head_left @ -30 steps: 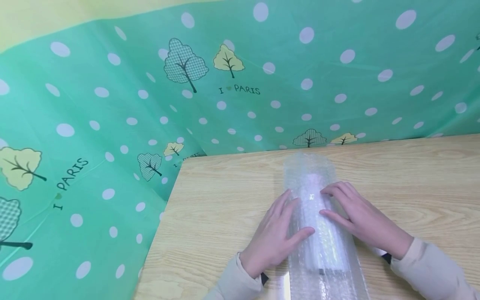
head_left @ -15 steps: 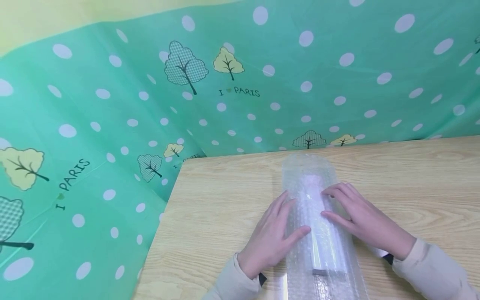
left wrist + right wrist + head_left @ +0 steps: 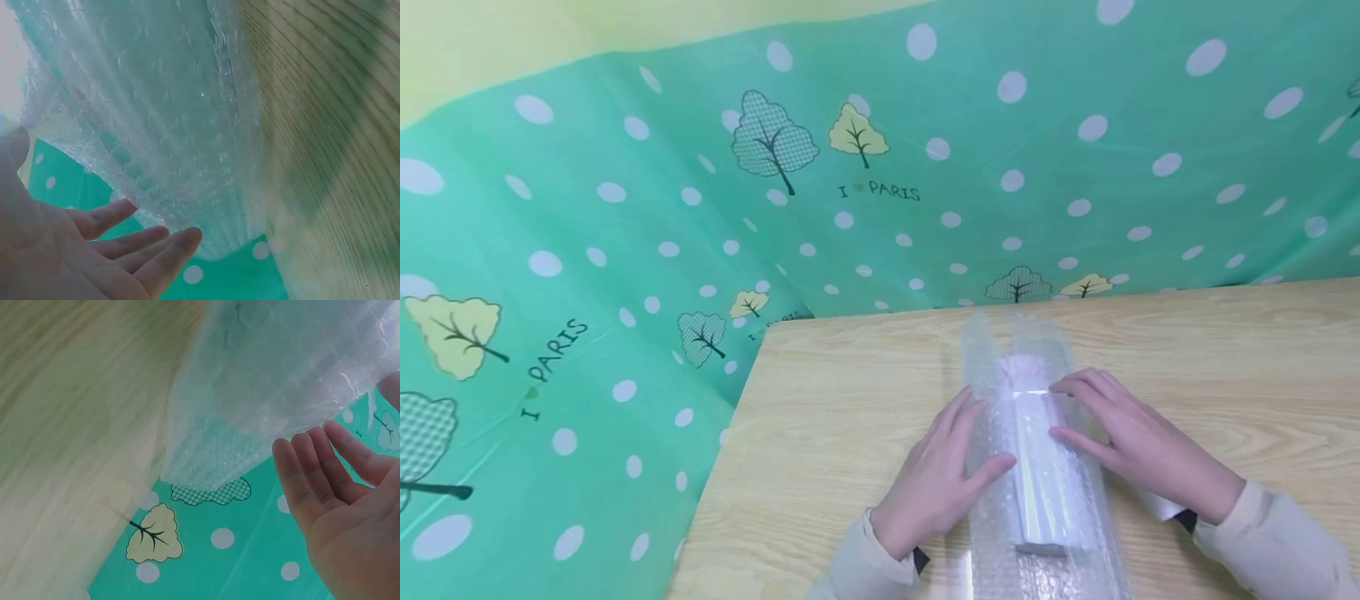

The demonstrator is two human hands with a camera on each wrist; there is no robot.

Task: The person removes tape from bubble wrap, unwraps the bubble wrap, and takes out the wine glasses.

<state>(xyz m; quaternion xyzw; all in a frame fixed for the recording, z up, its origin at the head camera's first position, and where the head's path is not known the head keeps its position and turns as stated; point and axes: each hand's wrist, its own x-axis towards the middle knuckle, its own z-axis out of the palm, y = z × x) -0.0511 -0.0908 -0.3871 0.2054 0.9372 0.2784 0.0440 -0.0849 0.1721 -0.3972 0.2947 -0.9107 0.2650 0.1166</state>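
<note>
A long sheet of clear bubble wrap lies lengthwise in front of me, folded around a white, elongated thing. The white thing shows between the wrap's two sides, with a darker near end; its kind cannot be made out. My left hand is at the wrap's left side, fingers extended and thumb reaching over the top. On the other side, my right hand has its fingertips at the wrap's right edge. In the left wrist view, the left fingers lie along the wrap; the right wrist view shows the right fingers against its side.
Everything rests on a light wood-grain table whose left edge slants toward me. Behind and to the left hangs a green cloth with white dots and printed trees. Dark bands show at both sleeve cuffs.
The bubble wrap has parted along its top, so a gap shows at its far end and more of the white thing is exposed. Both hands have shifted slightly outward.
</note>
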